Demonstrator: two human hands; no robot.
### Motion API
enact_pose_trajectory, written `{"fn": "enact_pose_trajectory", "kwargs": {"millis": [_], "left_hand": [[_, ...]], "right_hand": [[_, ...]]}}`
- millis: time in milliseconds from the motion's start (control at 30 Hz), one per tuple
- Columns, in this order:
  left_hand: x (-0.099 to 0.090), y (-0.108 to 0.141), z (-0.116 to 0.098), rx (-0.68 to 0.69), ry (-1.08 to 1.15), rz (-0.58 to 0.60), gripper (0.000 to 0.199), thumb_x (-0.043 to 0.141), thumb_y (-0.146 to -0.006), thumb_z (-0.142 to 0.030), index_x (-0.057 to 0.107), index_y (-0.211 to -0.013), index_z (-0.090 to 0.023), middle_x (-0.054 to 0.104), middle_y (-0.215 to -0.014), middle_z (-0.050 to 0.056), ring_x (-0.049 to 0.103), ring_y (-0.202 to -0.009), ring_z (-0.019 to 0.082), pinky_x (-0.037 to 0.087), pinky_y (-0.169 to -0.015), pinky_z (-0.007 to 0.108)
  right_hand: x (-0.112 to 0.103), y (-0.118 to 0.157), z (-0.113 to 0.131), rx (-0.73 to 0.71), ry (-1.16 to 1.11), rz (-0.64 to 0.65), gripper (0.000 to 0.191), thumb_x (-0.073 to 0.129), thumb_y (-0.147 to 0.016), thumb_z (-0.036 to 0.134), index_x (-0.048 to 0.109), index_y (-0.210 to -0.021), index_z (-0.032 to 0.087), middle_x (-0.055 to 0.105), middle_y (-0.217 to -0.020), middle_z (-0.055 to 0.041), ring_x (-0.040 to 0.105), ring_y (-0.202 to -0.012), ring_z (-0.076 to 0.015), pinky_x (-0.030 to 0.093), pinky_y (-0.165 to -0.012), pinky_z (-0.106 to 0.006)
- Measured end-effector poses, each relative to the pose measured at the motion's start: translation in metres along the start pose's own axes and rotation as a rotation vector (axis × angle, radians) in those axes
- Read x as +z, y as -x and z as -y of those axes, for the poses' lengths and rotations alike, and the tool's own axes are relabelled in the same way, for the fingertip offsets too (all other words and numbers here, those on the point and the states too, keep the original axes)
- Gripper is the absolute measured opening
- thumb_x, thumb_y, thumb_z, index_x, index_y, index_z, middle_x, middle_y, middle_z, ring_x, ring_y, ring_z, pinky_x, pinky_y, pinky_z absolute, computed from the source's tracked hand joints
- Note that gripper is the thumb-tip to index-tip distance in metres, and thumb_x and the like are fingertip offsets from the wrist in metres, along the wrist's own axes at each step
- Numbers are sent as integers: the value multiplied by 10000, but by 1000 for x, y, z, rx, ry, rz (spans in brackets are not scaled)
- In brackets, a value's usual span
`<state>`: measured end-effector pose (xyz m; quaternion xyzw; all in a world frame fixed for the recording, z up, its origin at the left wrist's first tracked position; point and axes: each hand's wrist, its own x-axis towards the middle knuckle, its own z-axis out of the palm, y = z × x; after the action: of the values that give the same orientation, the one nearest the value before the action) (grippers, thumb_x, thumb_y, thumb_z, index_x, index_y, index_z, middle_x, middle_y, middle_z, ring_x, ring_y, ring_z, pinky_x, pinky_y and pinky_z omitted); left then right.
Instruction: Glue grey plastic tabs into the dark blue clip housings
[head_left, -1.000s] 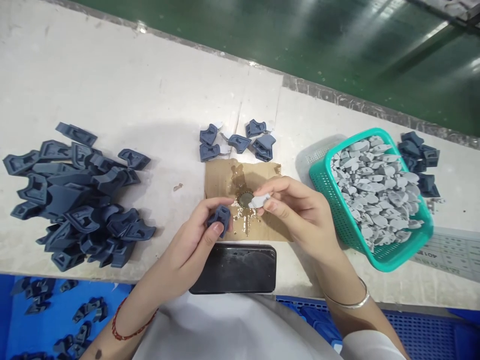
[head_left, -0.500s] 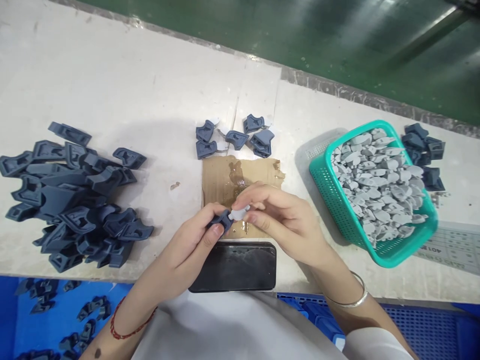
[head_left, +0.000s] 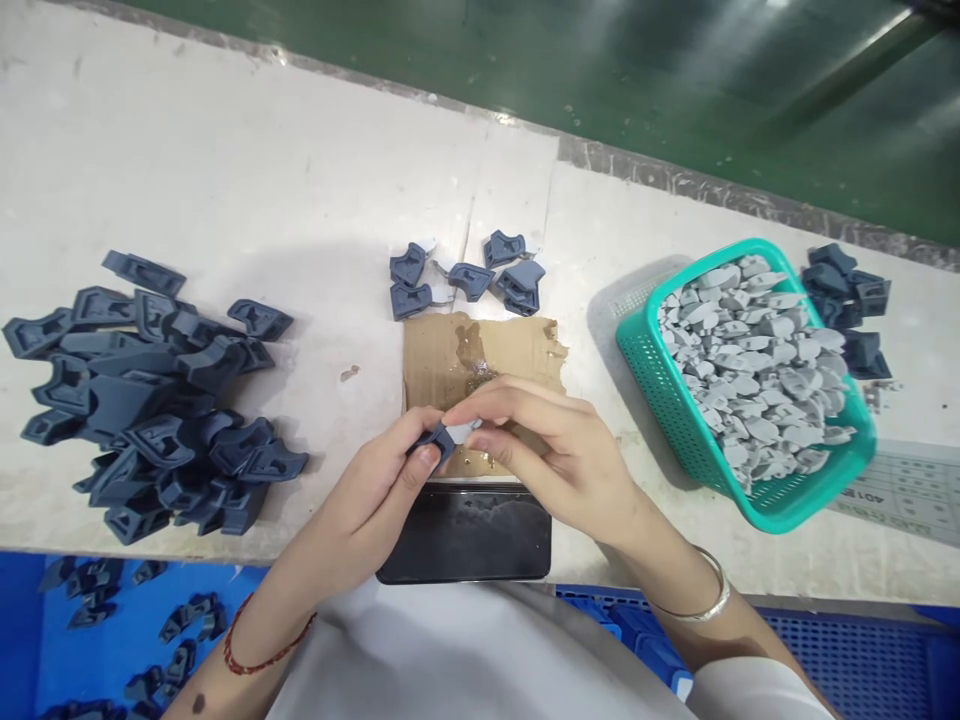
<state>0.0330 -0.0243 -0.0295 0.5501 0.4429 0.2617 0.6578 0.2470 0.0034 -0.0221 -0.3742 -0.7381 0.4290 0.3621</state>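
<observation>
My left hand (head_left: 382,480) pinches a dark blue-grey plastic piece (head_left: 442,441) between thumb and fingers. From the right, my right hand (head_left: 555,450) grips a small light grey piece (head_left: 463,431) with thumb and fingertips. The grey piece meets the end of the dark one; how deep it sits inside is hidden by my fingers. Both hands are over a brown cardboard sheet (head_left: 435,360) with wet, glossy patches. Behind the cardboard lie several dark pieces (head_left: 470,281) with light grey parts attached.
A large heap of dark pieces (head_left: 127,390) covers the table's left. On the right stands a green basket (head_left: 652,400) full of light grey pieces (head_left: 750,350), with more dark pieces (head_left: 829,285) behind it. A black phone (head_left: 472,540) lies near the front edge. Blue bins (head_left: 247,590) are below.
My right hand has moved slightly left, bringing the light grey piece closer against the dark piece. Less of the grey piece shows between my hands. The left hand keeps its hold.
</observation>
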Motion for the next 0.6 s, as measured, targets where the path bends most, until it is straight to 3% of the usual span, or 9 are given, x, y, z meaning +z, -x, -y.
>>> {"fn": "enact_pose_trajectory", "kwargs": {"millis": [133, 233, 300, 433, 600], "left_hand": [[5, 2, -8, -92, 216, -67, 301, 506, -1093, -459, 715, -1058, -245, 606, -862, -7, 559, -803, 148, 458, -748, 246], [15, 3, -18, -212, 529, -147, 262, 684, -993, -493, 779, -1045, -254, 670, -849, 6, 617, -815, 166, 521, -805, 261], [22, 3, -22, -270, 704, -175, 260, 781, -916, -479, 810, -1006, -237, 692, -837, 18, 641, -825, 176, 552, -822, 268], [30, 2, -26, -312, 864, -85, 236, 753, -928, -407, 821, -887, -186, 701, -898, 60, 653, -906, 198, 571, -835, 271], [32, 0, -26, -311, 959, -40, 223, 732, -943, -355, 809, -870, -159, 648, -868, 68, 608, -864, 185, 553, -819, 267]], "right_hand": [[-1, -1, 3, -111, 96, -48, 214, 649, -1042, 239, 690, -1239, 169, 746, -1098, -74, 711, -1070, -171, 601, -936, -307], [1, -1, 9, -183, 229, -36, 602, 720, -975, 505, 567, -1432, 143, 712, -1274, -146, 674, -1237, -258, 601, -1025, -413], [4, -1, 11, -195, 315, -41, 710, 730, -944, 574, 519, -1474, 152, 697, -1310, -160, 682, -1240, -277, 612, -1011, -435], [8, 1, 10, -262, 425, -111, 570, 775, -923, 480, 592, -1346, 145, 734, -1172, -141, 735, -1066, -258, 633, -908, -386], [7, 3, 7, -314, 461, -132, 477, 799, -901, 377, 606, -1268, 140, 747, -1052, -132, 734, -923, -240, 638, -797, -361]]}}
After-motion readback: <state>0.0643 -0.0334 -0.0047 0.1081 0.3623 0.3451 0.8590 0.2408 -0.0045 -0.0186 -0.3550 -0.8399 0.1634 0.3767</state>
